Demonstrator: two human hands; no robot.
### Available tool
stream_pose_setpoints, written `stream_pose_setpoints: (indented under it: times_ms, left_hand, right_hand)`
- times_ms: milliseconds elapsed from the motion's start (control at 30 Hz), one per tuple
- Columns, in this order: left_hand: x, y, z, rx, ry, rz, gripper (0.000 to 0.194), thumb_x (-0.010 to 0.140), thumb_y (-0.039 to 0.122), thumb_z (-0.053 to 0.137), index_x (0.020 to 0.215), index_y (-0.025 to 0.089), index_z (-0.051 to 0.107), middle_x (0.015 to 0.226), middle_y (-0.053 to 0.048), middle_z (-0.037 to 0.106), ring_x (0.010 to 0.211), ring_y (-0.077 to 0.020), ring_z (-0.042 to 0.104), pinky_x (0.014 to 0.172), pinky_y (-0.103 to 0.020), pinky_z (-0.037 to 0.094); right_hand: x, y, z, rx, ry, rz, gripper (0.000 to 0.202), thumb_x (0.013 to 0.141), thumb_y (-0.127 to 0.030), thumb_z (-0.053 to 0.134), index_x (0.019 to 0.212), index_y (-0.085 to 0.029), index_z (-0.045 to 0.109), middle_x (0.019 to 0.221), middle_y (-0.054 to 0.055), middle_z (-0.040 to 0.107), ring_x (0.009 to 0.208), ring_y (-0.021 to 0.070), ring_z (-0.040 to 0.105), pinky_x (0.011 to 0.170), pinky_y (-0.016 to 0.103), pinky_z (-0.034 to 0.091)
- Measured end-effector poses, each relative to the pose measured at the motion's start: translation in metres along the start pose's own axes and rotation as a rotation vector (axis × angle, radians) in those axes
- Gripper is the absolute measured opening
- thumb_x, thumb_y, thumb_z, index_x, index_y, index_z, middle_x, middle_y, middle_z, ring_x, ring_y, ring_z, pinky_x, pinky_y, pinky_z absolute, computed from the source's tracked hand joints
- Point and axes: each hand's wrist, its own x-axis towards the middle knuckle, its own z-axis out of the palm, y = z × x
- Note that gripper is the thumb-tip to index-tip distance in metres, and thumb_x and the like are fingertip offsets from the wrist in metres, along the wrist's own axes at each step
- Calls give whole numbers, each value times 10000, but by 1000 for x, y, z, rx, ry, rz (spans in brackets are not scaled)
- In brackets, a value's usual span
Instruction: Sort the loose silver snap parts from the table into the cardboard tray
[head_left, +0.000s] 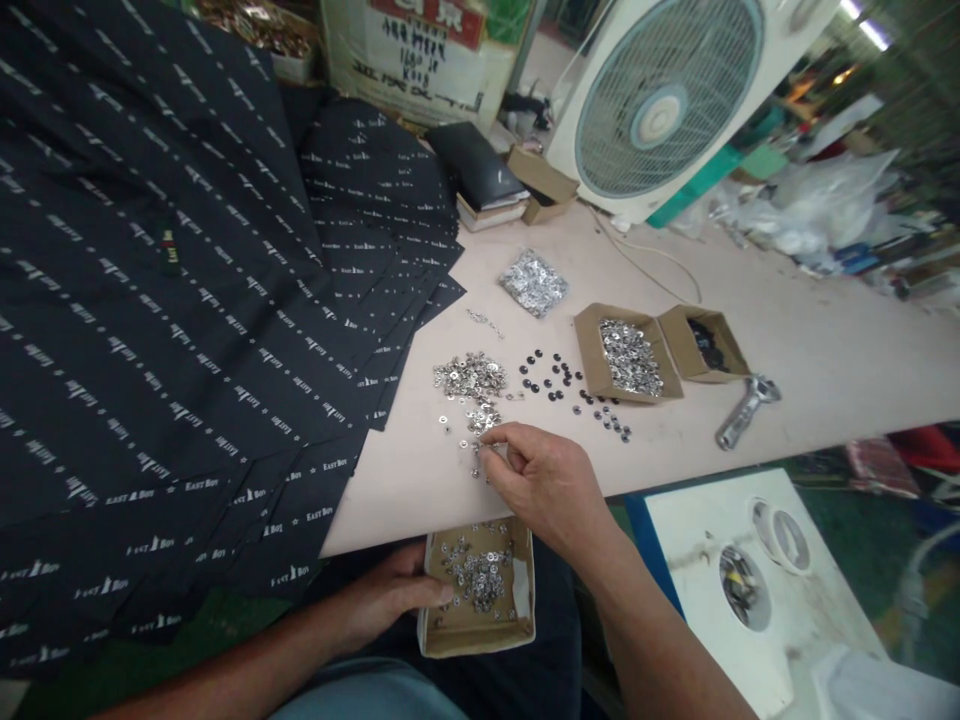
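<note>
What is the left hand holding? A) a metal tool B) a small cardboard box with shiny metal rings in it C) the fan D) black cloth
B: the left hand grips the side of the small cardboard box below the table edge, with silver rings inside.

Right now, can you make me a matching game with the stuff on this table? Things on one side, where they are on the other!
1. fan
2. wrench
3. small cardboard box
4. black printed fabric

A. held by the left hand below the table edge
B. spread over the table's left side
C. standing at the table's far end
D. lying right of the open boxes

Pairs: 1-C, 2-D, 3-A, 4-B
</note>
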Motion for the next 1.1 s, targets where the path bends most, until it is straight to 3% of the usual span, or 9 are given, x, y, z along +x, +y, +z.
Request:
stream_pose_setpoints:
  times_ms: [267,400,567,733,833,1000,1100]
  left_hand:
    - [0,2,2,-22,-20,0,567,801,293,723,1355,191,656,1296,-89,711,1165,-300,665,1075,-434,452]
    - [-2,1,1,-16,4,-9,556,804,298,723,1343,178,663,1294,-100,711,1179,-318,662,1068,-444,455]
    - [-1,-2,-1,-31,16,-4,574,794,299,737,1349,180,657,1282,-102,717,1207,-329,650,1076,-452,451]
    - [1,-3,-1,-13,6,-15,571,799,312,734,1349,178,656,1290,-101,712,1194,-324,655,1091,-459,436]
    - [0,-1,1,-24,-1,-9,545,801,302,726,1328,172,671,1263,-100,724,1161,-310,668,1076,-445,452]
    - [1,-1,2,-8,-6,16,534,810,293,727,1329,178,670,1278,-88,719,1153,-293,671,1084,-424,448]
    - [1,-3,0,3,-5,14,528,808,305,729,1314,165,677,1262,-98,724,1147,-304,674,1073,-434,455]
  right_hand:
    - [7,-10,7,20,-21,103,114,860,-256,636,773,-243,709,566,-54,513,547,118,455,588,288,312]
    - [8,-6,-3,469,-39,279,120,835,-325,653,794,-217,683,581,-49,472,542,113,411,536,268,309]
    - [7,3,-15,1214,-47,508,220,755,-379,646,806,-227,496,681,-40,439,512,91,236,432,241,156]
    - [5,3,-15,1328,-80,513,214,743,-383,551,882,-236,482,845,18,538,537,102,260,424,245,169]
    - [5,0,-9,1149,-83,440,204,812,-412,599,886,-226,562,756,-12,511,529,104,294,447,258,207]
    - [5,-6,6,315,-39,120,91,862,-303,682,885,-233,735,617,-44,487,608,132,471,621,290,358]
    - [6,-8,13,115,-12,11,110,892,-264,656,932,-255,758,674,-35,576,643,139,526,665,292,387]
